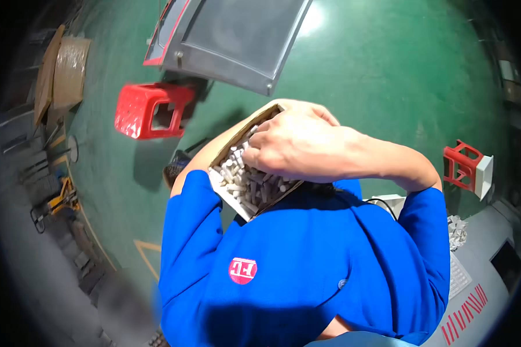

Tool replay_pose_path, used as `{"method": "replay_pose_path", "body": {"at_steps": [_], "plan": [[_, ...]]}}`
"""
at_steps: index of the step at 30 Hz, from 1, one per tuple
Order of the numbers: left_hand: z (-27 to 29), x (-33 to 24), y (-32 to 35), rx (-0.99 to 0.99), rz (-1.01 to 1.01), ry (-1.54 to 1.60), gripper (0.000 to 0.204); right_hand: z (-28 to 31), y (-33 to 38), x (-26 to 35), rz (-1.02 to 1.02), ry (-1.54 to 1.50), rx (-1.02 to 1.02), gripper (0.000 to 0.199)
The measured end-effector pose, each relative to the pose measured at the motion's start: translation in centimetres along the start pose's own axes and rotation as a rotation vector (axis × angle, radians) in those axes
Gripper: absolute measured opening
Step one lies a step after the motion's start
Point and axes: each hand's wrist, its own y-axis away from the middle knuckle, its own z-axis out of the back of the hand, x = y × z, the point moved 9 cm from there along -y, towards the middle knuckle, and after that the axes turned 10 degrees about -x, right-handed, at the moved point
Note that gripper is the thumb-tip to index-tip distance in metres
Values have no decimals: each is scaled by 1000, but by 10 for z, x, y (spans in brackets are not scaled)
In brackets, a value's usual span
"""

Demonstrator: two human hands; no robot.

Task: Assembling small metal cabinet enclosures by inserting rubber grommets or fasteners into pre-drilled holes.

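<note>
An open cardboard box (230, 199) with pale walls is held tilted against my chest. Many small whitish cylindrical pieces (243, 180) fill it in a loose heap. My left forearm runs along the box's far left side, and my left hand (311, 109) is closed around its far end, mostly hidden behind my other hand. Over the box's right part lies my right hand (295, 144), its fingers curled down to the pieces. The fingertips are partly hidden, so whatever they pinch does not show.
Ahead on the green floor stands a grey-topped machine (237, 40) with a red edge. A red stool (150, 110) is at its left; another red stool (466, 170) stands at right. Red strips (464, 315) lie on a grey surface at lower right. Wrapped cardboard (69, 72) leans far left.
</note>
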Motion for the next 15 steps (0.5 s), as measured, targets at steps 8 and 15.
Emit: {"method": "replay_pose_path", "body": {"at_steps": [8, 15], "plan": [[62, -68, -15, -350, -17, -52, 23, 35, -3, -53, 12, -214, -127, 13], [101, -82, -33, -195, -51, 160, 22, 183, 62, -256, -331, -458, -692, 10]]}}
